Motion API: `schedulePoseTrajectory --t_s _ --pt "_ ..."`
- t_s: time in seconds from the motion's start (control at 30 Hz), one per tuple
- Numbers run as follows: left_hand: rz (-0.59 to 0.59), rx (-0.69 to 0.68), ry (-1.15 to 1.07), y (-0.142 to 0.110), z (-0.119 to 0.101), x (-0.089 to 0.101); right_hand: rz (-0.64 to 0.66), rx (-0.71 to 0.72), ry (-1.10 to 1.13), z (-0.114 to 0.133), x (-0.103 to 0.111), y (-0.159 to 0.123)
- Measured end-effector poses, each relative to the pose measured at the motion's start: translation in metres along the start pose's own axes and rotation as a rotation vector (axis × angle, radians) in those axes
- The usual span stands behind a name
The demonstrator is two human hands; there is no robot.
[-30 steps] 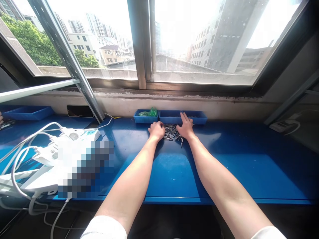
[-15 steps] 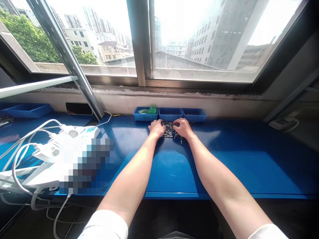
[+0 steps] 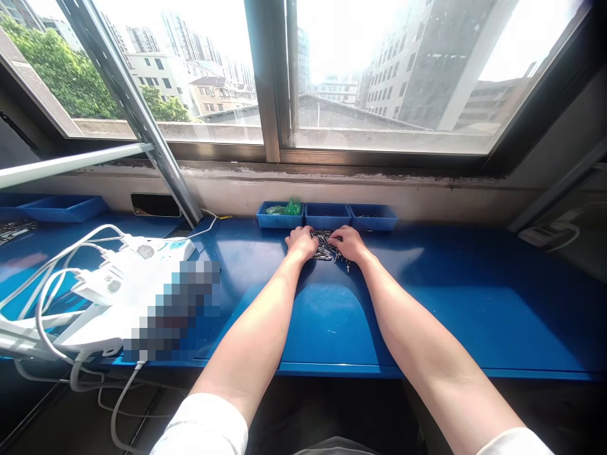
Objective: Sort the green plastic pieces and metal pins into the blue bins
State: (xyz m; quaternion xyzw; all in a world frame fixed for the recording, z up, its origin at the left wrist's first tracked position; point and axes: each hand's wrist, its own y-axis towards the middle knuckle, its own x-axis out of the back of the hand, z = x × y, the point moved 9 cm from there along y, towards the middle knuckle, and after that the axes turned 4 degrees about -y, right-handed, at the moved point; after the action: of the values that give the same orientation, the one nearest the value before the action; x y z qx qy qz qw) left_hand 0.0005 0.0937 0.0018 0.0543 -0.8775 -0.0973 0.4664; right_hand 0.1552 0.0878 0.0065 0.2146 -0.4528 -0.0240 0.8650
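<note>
A loose pile of small, slim metal pieces, looking like rivets or screws, lies on the blue tabletop between my hands. My left hand rests at the pile's left edge, its fingers apart and bent over the pieces, gripping nothing visible. On the other side, my right hand has thumb and fingertips drawn together at the pile's right edge; anything pinched there is too small to make out. One piece sticks out toward me below the right hand.
Behind the pile stand a blue bin with green plastic, a middle blue bin and a right blue bin. White plugs and cables crowd the left, beside a metal post. The blue table ends near me.
The whole view has shifted slightly, so things appear a little farther right. Both hands stay at the pile, with only small finger movement.
</note>
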Motion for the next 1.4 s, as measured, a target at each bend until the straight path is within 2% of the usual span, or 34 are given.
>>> schedulePoseTrajectory --t_s 0.1,0.2,0.33,0.5,0.6,0.77,0.93,1.23,1.4 --pt "-0.049 -0.043 -0.043 -0.004 -0.007 0.007 -0.056 0.013 0.032 0.005 0.008 0.0" --pt "-0.089 -0.212 -0.159 -0.011 -0.026 0.015 -0.073 0.003 0.093 0.012 0.014 0.0" --pt "-0.022 -0.402 -0.296 -0.019 -0.046 0.013 -0.048 -0.018 0.147 0.018 0.015 -0.001" --pt "-0.051 -0.431 -0.434 -0.017 -0.044 0.014 -0.047 -0.023 0.166 0.021 0.015 -0.001" --pt "-0.06 -0.471 -0.442 -0.018 -0.047 0.016 -0.041 -0.028 0.19 0.021 0.014 -0.002" --pt "-0.074 -0.391 -0.296 -0.016 -0.043 0.016 -0.081 -0.066 0.37 0.018 0.015 -0.003" --pt "-0.094 -0.341 -0.304 -0.014 -0.037 0.017 -0.098 -0.071 0.613 0.017 0.015 -0.002" --pt "-0.089 -0.314 -0.263 -0.013 -0.035 0.016 -0.077 -0.065 0.697 0.02 0.018 -0.005" --pt "-0.225 -0.214 -0.149 -0.012 -0.026 0.025 -0.168 -0.082 0.68 0.011 0.022 -0.003"
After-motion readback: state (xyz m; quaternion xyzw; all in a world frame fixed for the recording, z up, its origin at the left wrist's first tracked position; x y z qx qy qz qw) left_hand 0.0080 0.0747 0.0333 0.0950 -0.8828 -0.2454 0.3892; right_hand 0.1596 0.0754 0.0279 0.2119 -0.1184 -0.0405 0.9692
